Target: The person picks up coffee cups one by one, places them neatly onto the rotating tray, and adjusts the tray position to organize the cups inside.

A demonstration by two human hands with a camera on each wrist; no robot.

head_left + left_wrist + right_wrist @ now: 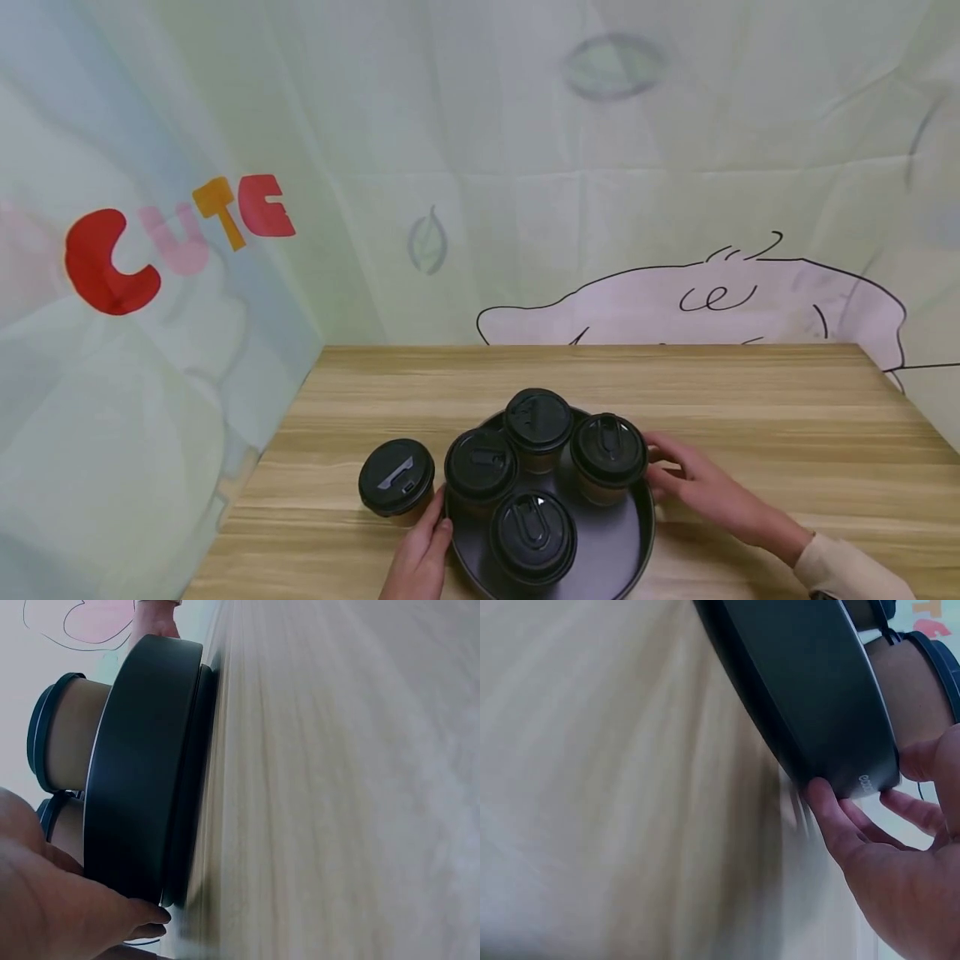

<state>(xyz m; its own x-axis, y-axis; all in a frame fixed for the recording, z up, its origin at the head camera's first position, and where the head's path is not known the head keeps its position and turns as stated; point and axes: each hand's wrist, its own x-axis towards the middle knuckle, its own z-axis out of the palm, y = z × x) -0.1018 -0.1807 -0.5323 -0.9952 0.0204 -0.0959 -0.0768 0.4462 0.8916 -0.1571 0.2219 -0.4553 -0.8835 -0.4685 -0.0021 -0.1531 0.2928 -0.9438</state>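
Note:
A round dark tray (pixel 600 550) with a raised wall holds several brown paper cups with black lids, among them a front cup (pixel 533 537) and a back cup (pixel 537 421). My left hand (pixel 418 554) grips the tray's left side, its fingertips low on the outer wall in the left wrist view. On the opposite side, my right hand (pixel 708 492) holds the wall; the right wrist view shows its fingers against the outside and the thumb near the rim, beside a cup (pixel 911 686). Whether the tray touches the table all round I cannot tell.
Another lidded cup (pixel 397 479) stands on the wooden table (pixel 360 392) just left of the tray, close to my left fingers. Behind and left of the table hangs a pale printed cloth (pixel 360 167) with coloured letters.

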